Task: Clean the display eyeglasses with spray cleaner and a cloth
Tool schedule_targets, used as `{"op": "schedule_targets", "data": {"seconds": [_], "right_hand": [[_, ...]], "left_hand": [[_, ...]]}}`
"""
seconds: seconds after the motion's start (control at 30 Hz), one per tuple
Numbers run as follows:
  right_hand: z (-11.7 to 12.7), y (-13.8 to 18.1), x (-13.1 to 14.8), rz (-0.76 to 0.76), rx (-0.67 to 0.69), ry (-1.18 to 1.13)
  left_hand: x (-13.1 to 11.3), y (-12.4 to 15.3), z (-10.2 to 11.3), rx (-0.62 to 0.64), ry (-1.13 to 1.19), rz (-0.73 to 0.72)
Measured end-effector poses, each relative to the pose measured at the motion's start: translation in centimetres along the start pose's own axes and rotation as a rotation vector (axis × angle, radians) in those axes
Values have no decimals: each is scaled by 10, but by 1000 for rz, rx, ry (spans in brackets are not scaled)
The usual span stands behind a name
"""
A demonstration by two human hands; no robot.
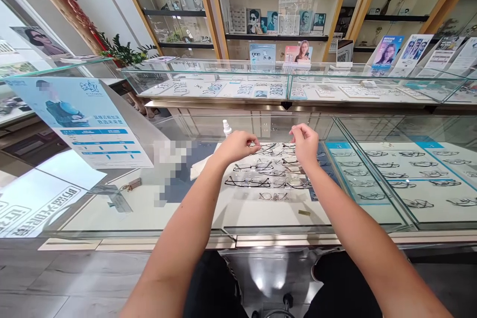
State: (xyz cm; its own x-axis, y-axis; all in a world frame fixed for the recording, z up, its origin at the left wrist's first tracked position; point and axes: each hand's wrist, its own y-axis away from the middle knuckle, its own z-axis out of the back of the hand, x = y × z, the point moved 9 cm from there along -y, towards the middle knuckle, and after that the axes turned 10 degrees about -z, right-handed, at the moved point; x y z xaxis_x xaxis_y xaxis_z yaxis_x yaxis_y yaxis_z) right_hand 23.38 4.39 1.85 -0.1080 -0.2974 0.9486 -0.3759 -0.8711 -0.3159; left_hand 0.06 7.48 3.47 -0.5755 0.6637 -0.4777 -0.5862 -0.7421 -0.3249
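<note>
Both of my hands are raised over the glass display counter (179, 226), a short gap apart. My left hand (238, 146) is closed in a pinch, thumb against fingertips. My right hand (305, 143) is pinched too, its fingertips turned toward the left one. Whatever thin thing they hold, if any, cannot be told from the eyeglasses behind and below. Under the glass lie rows of eyeglasses (253, 182), with a clear-framed pair (274, 196) nearest me. Behind my left hand stands a white spray bottle (226, 127). A pale cloth (199, 168) shows beside my left forearm.
A blue-and-white sign (93, 134) leans at the left of the counter. A small brown object (133, 185) is near it. More eyeglasses (417, 203) fill the right case. Another glass showcase (208, 87) runs across behind, backed by shelves (279, 37).
</note>
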Motion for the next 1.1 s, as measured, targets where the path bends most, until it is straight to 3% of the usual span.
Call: {"op": "schedule_targets", "data": {"seconds": [0.17,0.5,0.57,0.77,0.9,1.1], "right_hand": [[2,0,-1,-13,-16,16],[-3,1,0,-25,32,-7],[-9,-1,-5,-113,98,-80],[-44,8,-32,-577,469,-476],[-54,14,-36,-630,586,-564],[-60,16,-43,-644,623,-586]], "left_hand": [[18,3,-10,157,-68,82],[28,5,-26,300,-157,170],[28,6,-27,331,-172,194],[27,7,-30,365,-216,227],[20,6,-31,332,-201,188],[3,-7,-26,55,-277,-8]]}}
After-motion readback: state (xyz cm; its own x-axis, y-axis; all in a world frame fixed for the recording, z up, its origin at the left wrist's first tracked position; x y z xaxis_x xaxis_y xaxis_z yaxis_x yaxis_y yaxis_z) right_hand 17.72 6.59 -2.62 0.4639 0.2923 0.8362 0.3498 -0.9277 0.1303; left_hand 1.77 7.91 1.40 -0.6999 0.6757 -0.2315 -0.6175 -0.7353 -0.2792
